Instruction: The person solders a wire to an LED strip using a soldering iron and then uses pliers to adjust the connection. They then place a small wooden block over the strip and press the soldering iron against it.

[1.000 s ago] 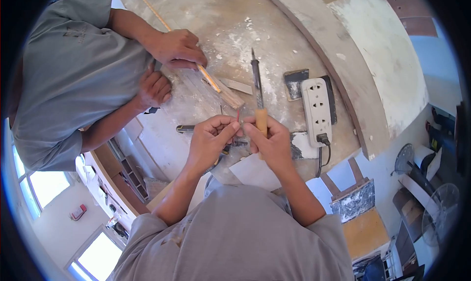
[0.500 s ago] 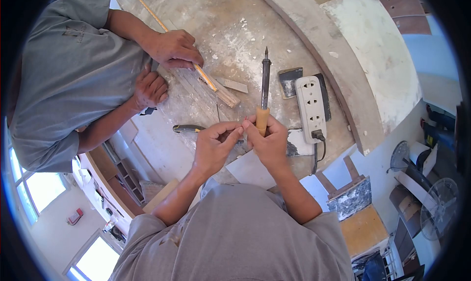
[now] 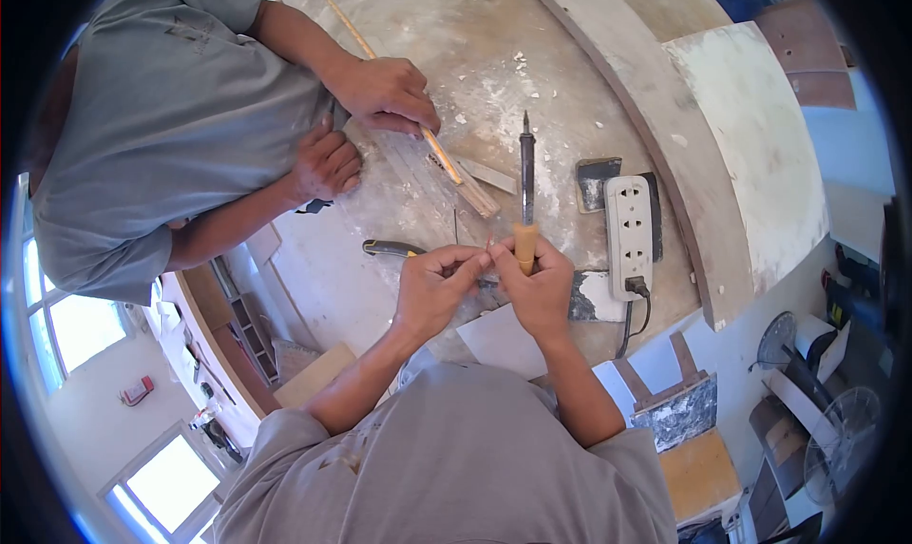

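My right hand point(image 3: 538, 295) grips a soldering iron point(image 3: 526, 178) by its wooden handle, its tip pointing away from me. The fingertips of my left hand point(image 3: 432, 295) are pinched together and meet my right fingertips. A thin reddish wire point(image 3: 489, 242) shows between the two hands, partly hidden by fingers. Just beyond my left hand, a thin dark strand point(image 3: 455, 225) stands out. To the left on the table lies a yellow-and-black tool handle point(image 3: 388, 248), its other end hidden behind my left hand.
A white power strip point(image 3: 628, 223) with a black plug point(image 3: 636, 286) lies right of the iron, beside dark pads. A curved board point(image 3: 655, 116) runs behind. At left, a co-worker's hand point(image 3: 389, 93) holds a yellow stick point(image 3: 442, 154) over wooden strips point(image 3: 475, 194).
The view has shifted, so the table and its things sit further right and lower. My hands keep their pinch and the soldering iron stays in my right hand.
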{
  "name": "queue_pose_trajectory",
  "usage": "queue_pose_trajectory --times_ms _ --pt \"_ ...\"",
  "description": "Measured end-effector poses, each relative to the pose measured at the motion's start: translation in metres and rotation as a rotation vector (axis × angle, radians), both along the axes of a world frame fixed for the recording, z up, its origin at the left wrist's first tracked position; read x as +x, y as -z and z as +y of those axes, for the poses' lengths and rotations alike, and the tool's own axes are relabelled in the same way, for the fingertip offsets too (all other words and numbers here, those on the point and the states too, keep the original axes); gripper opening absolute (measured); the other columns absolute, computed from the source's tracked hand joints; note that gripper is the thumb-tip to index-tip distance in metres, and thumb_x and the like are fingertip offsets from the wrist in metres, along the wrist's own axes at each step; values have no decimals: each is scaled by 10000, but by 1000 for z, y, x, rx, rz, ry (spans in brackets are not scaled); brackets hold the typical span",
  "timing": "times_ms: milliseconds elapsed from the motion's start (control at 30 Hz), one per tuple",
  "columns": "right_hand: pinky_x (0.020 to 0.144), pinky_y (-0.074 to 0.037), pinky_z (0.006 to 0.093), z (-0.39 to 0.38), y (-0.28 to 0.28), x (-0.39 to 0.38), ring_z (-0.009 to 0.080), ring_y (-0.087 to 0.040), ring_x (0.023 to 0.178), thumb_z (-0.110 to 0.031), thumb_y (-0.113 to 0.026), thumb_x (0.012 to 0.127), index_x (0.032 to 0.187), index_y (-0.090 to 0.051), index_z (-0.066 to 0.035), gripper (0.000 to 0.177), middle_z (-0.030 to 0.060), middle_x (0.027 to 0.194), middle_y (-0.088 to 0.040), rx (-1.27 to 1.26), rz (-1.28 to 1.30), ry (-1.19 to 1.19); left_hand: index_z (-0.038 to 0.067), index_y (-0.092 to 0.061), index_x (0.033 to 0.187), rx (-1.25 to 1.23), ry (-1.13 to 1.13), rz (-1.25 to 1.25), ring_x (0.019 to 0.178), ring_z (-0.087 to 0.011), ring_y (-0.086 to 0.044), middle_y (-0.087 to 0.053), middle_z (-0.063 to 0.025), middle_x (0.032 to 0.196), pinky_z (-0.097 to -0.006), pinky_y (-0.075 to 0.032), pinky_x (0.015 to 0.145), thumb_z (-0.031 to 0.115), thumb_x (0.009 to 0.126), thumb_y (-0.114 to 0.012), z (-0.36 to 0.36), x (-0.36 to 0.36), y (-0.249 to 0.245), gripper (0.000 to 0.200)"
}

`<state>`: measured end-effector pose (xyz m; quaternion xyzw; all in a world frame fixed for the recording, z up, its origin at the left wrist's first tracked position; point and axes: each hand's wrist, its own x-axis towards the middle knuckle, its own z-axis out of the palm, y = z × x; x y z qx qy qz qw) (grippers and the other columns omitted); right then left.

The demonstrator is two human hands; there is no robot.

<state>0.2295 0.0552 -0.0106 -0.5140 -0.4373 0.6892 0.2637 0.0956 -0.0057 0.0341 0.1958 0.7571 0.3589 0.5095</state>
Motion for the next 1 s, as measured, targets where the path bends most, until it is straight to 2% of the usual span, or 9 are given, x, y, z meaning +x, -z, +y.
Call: queue_pose_trajectory --times_ms 100,200,300,400,500,600,700,1000 --pt "582 -462 277 4 5 5 95 -560 628 -154 -791 880 876 -710 -5 170 35 733 -666 -10 -74 22 -23 -753 1021 30 -80 49 637 -44 -569 -678 -13 738 -213 -441 566 184 978 -705 0 -7 8 216" --pt "594 -466 286 12 10 11 109 -557 627 -155 -794 875 933 -695 -4 190 54 721 -654 240 -166 17 -29 -750 991 62 -138 20 579 -58 -548 -665 -26 722 -206 -417 512 190 976 -703 7 -19 15 225" --pt "646 -493 326 15 -8 23 186 -601 675 -133 -737 915 1116 -676 19 259 123 803 -671 230 -247 -76 -45 -742 981 57 -118 -36 577 -77 -574 -680 -48 750 -208 -435 503 182 974 -704 17 -28 14 230" --pt "744 -522 364 0 5 35 287 -659 800 -107 -662 957 1294 -597 59 381 195 960 -685 446 -167 -138 -61 -729 979 76 -165 -73 615 -105 -630 -707 -80 802 -221 -493 534 168 971 -707 20 -29 16 230" --pt "836 -530 388 -12 4 41 376 -673 943 -91 -613 977 1350 -554 96 421 247 1087 -669 526 -161 -207 -74 -715 984 94 -219 -91 659 -138 -680 -727 -117 857 -244 -554 584 152 968 -708 21 -29 20 227" --pt "835 -534 395 -15 8 43 373 -677 928 -83 -629 965 1348 -560 85 424 243 1071 -669 520 -157 -155 -81 -705 990 119 -243 -108 681 -158 -701 -733 -138 881 -261 -586 618 144 966 -710 19 -29 23 226" --pt "787 -533 402 -14 19 45 355 -664 857 -47 -639 943 1349 -565 81 432 226 1013 -661 698 -198 -149 -82 -706 988 121 -256 -126 685 -162 -705 -735 -144 884 -267 -595 631 140 966 -707 20 -28 23 223" --pt "616 -509 352 -9 8 45 281 -614 676 14 -648 888 1362 -569 68 484 172 874 -620 635 -197 -228 -86 -713 972 120 -258 -132 679 -160 -705 -736 -147 877 -264 -594 635 123 975 -681 25 -29 23 212"
